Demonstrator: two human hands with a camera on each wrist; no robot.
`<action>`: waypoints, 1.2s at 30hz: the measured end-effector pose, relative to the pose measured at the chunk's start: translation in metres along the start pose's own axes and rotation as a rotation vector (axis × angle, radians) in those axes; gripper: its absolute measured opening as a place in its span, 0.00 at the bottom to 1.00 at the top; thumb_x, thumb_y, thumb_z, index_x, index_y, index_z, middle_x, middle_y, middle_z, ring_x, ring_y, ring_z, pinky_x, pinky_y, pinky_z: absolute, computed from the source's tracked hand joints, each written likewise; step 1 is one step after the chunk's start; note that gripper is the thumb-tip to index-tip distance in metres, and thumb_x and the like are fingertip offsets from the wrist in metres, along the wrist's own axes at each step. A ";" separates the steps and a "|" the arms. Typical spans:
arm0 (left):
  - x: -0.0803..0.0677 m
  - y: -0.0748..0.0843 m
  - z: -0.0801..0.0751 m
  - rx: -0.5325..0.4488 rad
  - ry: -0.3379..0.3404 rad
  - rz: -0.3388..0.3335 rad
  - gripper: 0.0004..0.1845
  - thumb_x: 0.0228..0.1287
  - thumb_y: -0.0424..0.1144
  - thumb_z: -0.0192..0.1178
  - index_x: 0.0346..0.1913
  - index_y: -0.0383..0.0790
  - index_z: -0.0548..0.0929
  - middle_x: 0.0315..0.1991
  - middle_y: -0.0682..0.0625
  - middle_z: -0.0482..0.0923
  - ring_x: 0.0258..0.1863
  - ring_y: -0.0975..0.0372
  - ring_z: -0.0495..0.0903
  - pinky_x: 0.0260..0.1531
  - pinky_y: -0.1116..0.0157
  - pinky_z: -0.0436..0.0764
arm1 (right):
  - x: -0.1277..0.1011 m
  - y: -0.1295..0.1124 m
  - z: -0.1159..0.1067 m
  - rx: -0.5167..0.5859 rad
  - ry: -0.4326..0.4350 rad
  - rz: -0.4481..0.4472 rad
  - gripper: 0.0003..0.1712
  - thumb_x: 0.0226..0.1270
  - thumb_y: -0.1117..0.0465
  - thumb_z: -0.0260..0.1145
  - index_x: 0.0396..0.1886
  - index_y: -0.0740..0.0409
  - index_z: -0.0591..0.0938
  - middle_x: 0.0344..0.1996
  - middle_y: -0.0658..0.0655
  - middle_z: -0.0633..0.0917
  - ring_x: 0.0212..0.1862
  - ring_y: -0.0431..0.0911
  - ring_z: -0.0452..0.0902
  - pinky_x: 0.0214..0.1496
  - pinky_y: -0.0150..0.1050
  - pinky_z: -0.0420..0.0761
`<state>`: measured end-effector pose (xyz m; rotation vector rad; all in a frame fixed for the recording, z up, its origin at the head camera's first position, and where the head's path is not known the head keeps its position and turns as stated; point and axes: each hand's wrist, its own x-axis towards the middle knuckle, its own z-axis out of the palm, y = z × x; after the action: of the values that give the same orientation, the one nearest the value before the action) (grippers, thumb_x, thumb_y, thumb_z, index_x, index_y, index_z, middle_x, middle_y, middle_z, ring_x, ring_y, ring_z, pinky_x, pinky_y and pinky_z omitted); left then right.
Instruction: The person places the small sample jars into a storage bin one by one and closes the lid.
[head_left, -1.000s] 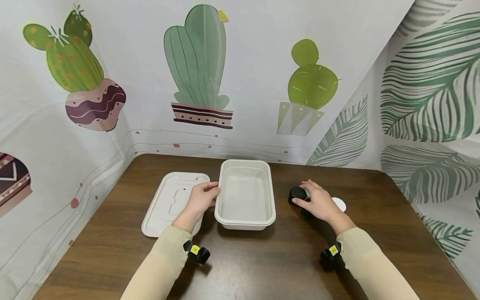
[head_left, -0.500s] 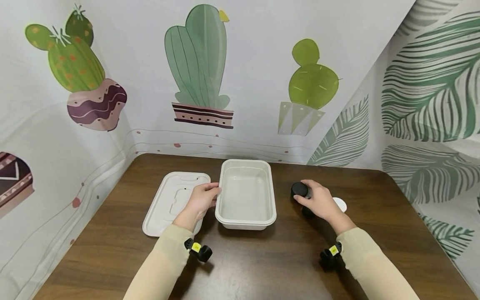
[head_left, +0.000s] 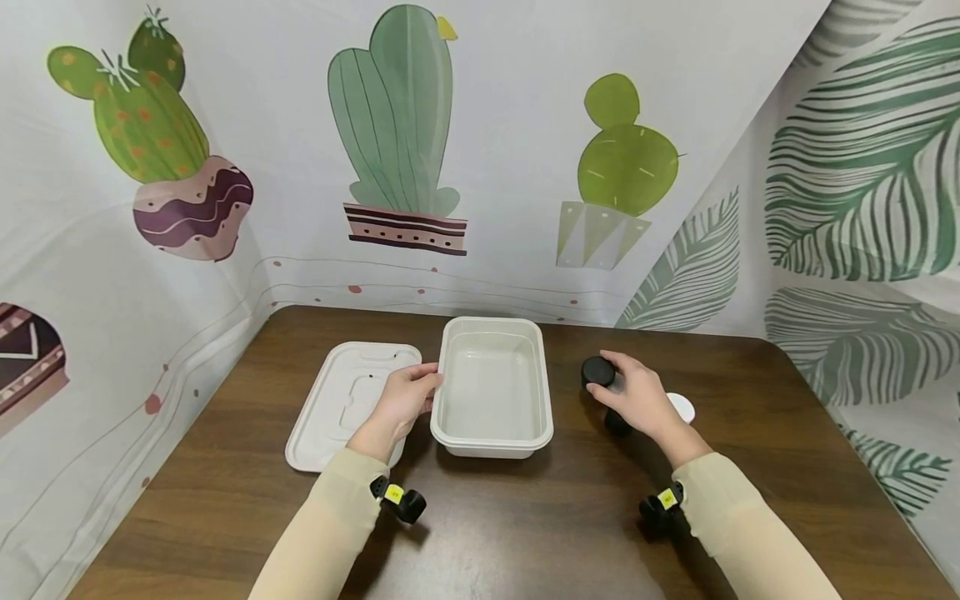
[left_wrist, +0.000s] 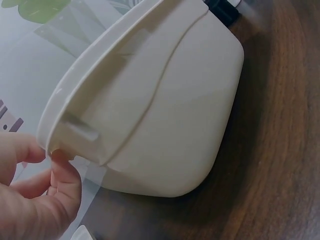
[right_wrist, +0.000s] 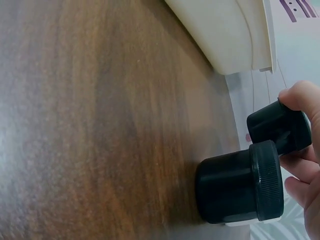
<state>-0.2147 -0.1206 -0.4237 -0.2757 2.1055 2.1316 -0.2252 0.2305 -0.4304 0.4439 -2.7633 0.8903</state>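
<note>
The left hand (head_left: 401,402) pinches the left rim of a pale rectangular container (head_left: 491,392) between thumb and fingers. The right hand (head_left: 636,402) grips a small black jar (right_wrist: 275,129), thumb on one side and fingers on the other; the jar appears raised off the table, to the right of the container and apart from it. A second black jar (right_wrist: 235,187), larger in the right wrist view and fitted with a ridged cap, stands on the table just beside it, partly hidden under the right hand in the head view. A round white item (head_left: 681,407), partly covered by the same hand, lies close by. The container stands upright near the far edge of the brown wooden table (head_left: 510,525). Left of it lies a flat pale lid (head_left: 318,433), partly beneath the left hand. Each light-coloured sleeve (head_left: 318,525) has a black camera (head_left: 410,506) at the cuff. Behind hangs a white cloth (head_left: 517,158) printed with cacti and leaves.
</note>
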 end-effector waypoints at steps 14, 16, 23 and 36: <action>0.000 -0.004 0.001 -0.002 0.025 0.013 0.20 0.64 0.30 0.52 0.58 0.24 0.73 0.51 0.29 0.76 0.39 0.56 0.83 0.36 0.63 0.84 | 0.001 -0.006 0.003 0.052 0.023 0.018 0.35 0.58 0.53 0.68 0.62 0.66 0.71 0.55 0.69 0.78 0.51 0.61 0.78 0.51 0.55 0.79; 0.000 -0.004 0.002 -0.002 0.028 0.012 0.20 0.64 0.30 0.52 0.58 0.25 0.74 0.51 0.29 0.76 0.39 0.56 0.83 0.36 0.63 0.84 | 0.001 -0.008 0.003 0.062 0.022 0.021 0.35 0.59 0.53 0.68 0.62 0.66 0.71 0.56 0.69 0.77 0.52 0.62 0.78 0.52 0.55 0.79; 0.002 -0.004 0.002 -0.015 0.025 0.012 0.20 0.64 0.31 0.53 0.57 0.25 0.74 0.51 0.29 0.77 0.40 0.55 0.83 0.35 0.64 0.83 | 0.004 -0.010 0.003 0.083 0.043 0.016 0.34 0.59 0.53 0.68 0.62 0.66 0.71 0.56 0.69 0.77 0.51 0.62 0.79 0.51 0.54 0.79; 0.002 -0.004 0.002 -0.003 0.027 0.008 0.20 0.65 0.30 0.53 0.58 0.25 0.73 0.52 0.30 0.76 0.42 0.55 0.82 0.39 0.61 0.84 | 0.005 -0.017 0.003 0.111 0.043 0.034 0.34 0.60 0.52 0.67 0.63 0.64 0.71 0.55 0.68 0.78 0.50 0.62 0.80 0.50 0.54 0.80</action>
<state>-0.2160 -0.1184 -0.4285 -0.2989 2.1215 2.1476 -0.2248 0.2148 -0.4225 0.3913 -2.6996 1.0520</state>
